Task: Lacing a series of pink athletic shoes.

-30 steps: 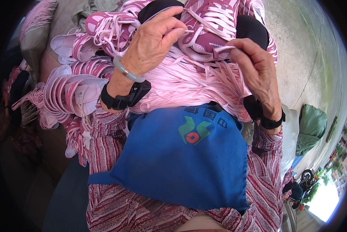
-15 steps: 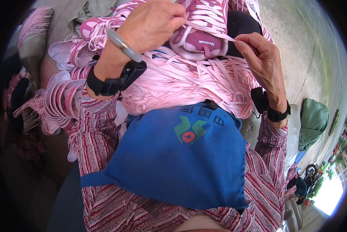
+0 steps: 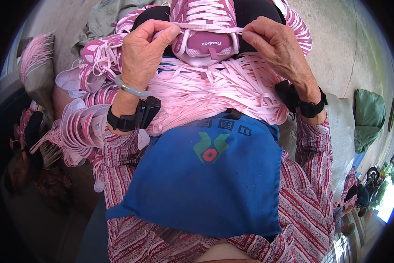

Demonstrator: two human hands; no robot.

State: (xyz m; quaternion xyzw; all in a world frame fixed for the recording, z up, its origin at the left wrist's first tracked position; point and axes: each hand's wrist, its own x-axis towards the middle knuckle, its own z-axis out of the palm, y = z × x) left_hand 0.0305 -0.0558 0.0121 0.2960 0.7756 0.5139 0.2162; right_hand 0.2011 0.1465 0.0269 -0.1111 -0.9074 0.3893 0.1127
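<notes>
Between my hands lies a mauve and pale pink sneaker upper (image 3: 211, 44) with its tongue toward me, resting at my dark-covered legs. A pale pink shoelace (image 3: 210, 29) zigzags up its front and runs across near the tongue. At the left, my left hand (image 3: 145, 52) pinches one side of the lace between thumb and fingers. My right hand (image 3: 279, 52) pinches the other side, and the stretch between them is nearly straight. A thick heap of loose pink laces (image 3: 214, 90) covers my lap just below the upper.
Several more laced uppers (image 3: 102, 55) are piled on the left, with nested ones (image 3: 80, 125) nearer me. A bundle of pink laces (image 3: 37, 55) hangs over a greyish sack (image 3: 41, 85) farther left. A green bag (image 3: 368, 118) stands on the right. My blue apron (image 3: 205, 184) covers my front.
My left hand has moved left, off the side of the upper, and my right hand has shifted left and up. The lace now stretches level across the tongue. The whole view has shifted slightly.
</notes>
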